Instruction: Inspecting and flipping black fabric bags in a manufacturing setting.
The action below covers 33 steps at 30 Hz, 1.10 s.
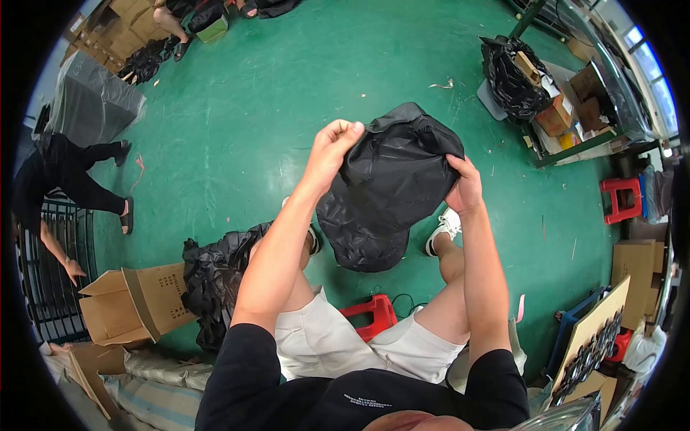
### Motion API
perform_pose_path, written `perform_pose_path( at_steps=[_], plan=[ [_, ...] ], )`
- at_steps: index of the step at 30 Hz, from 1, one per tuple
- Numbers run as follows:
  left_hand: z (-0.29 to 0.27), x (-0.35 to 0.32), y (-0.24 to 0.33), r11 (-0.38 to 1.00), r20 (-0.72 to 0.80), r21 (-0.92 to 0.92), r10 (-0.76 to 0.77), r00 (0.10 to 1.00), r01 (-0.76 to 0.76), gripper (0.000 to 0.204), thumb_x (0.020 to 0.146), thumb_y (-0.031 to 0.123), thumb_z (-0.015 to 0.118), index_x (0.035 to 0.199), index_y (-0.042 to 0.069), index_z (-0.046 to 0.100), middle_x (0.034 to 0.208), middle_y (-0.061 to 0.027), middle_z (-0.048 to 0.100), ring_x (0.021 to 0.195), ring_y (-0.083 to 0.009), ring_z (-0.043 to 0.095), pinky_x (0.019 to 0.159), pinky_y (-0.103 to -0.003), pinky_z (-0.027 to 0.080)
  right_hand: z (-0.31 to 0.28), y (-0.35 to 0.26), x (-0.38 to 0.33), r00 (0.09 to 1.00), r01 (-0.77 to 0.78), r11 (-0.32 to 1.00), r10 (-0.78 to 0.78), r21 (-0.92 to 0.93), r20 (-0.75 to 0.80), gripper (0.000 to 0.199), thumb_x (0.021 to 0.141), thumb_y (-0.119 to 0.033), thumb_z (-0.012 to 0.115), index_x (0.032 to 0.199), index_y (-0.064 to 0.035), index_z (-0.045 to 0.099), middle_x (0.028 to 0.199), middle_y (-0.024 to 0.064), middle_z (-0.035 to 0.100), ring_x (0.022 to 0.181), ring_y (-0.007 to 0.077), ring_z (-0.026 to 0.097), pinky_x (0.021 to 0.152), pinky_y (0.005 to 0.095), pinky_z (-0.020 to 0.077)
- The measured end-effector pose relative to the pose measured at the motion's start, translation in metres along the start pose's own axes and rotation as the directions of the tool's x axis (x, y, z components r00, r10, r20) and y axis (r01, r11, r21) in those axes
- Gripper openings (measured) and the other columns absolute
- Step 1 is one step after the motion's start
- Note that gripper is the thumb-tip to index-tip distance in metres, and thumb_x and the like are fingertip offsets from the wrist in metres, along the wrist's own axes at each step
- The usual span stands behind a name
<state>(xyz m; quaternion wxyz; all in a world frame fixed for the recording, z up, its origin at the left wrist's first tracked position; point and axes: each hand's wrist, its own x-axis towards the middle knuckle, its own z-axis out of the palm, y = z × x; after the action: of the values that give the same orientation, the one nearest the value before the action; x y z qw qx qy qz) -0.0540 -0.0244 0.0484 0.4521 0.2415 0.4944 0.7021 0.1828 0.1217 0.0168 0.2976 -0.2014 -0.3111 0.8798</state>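
Observation:
Between my two hands hangs a black fabric piece (392, 179), thin, slightly shiny and bag-like, with a gathered upper edge and a rounded lower end. The fingers of my left hand (336, 147) pinch its upper left edge, thumb on top. On the opposite side my right hand (463, 185) grips the right edge, with the thumb over the cloth and the other fingers partly hidden behind it. The piece is held up in front of my knees, above the green floor. What lies inside its folds cannot be seen.
An open cardboard box (136, 305) and a crumpled black heap (223, 280) lie on my left. Below me shows a red stool (377, 316). A person in black (68, 172) stands at far left. A lined bin (514, 79) and a cluttered shelf (575, 136) are at upper right.

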Motion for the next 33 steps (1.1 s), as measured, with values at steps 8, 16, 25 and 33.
perform_pose_path(
  at_steps=[8, 16, 25, 33],
  plan=[
    [0.002, 0.002, -0.014, 0.904, 0.014, 0.345, 0.265, 0.964, -0.253, 0.023, 0.086, 0.014, 0.074, 0.101, -0.001, 0.066, 0.088, 0.0028, 0.064, 0.078, -0.0051, 0.055, 0.069, -0.022, 0.045, 0.002, -0.001, -0.005, 0.999, -0.019, 0.997, 0.017, 0.068, 0.027, 0.039, 0.086, -0.004, 0.053, 0.124, 0.0046, 0.055, 0.117, 0.0178, 0.065, 0.103, 0.0293, 0.065, 0.094, 0.0419, 0.0518],
    [-0.016, 0.001, 0.002, 0.986, 0.143, -0.154, -0.044, 0.989, 0.066, 0.021, 0.094, 0.019, 0.059, 0.085, 0.002, 0.067, 0.084, -0.0036, 0.069, 0.073, -0.0105, 0.062, 0.07, -0.025, 0.049, 0.008, -0.007, -0.004, 0.997, 0.04, 0.992, -0.032, -0.12, 0.069, 0.048, 0.074, 0.003, 0.057, 0.121, 0.0018, 0.053, 0.117, 0.0136, 0.063, 0.107, 0.0261, 0.062, 0.097, 0.0381, 0.0492],
    [-0.02, 0.002, 0.005, 0.672, 0.322, -0.689, -0.05, 0.945, 0.271, 0.047, 0.103, 0.037, 0.045, 0.112, -0.006, 0.063, 0.105, -0.0189, 0.07, 0.095, -0.0288, 0.069, 0.089, -0.04, 0.054, 0.022, -0.013, -0.011, 0.96, -0.036, 0.965, 0.106, -0.261, 0.26, 0.06, 0.078, -0.019, 0.07, 0.131, -0.006, 0.046, 0.115, 0.0081, 0.061, 0.109, 0.0203, 0.059, 0.101, 0.0352, 0.042],
    [0.01, -0.01, -0.013, 0.855, 0.32, -0.379, -0.239, 0.917, 0.355, 0.032, 0.101, 0.027, 0.053, 0.104, -0.002, 0.064, 0.096, -0.0103, 0.071, 0.083, -0.016, 0.069, 0.077, -0.029, 0.056, 0.025, 0.018, -0.005, 0.941, 0.252, 0.718, -0.023, -0.649, 0.339, 0.059, 0.084, -0.037, 0.069, 0.133, -0.0071, 0.055, 0.135, 0.0076, 0.052, 0.126, 0.02, 0.047, 0.107, 0.0408, 0.0343]
  ],
)
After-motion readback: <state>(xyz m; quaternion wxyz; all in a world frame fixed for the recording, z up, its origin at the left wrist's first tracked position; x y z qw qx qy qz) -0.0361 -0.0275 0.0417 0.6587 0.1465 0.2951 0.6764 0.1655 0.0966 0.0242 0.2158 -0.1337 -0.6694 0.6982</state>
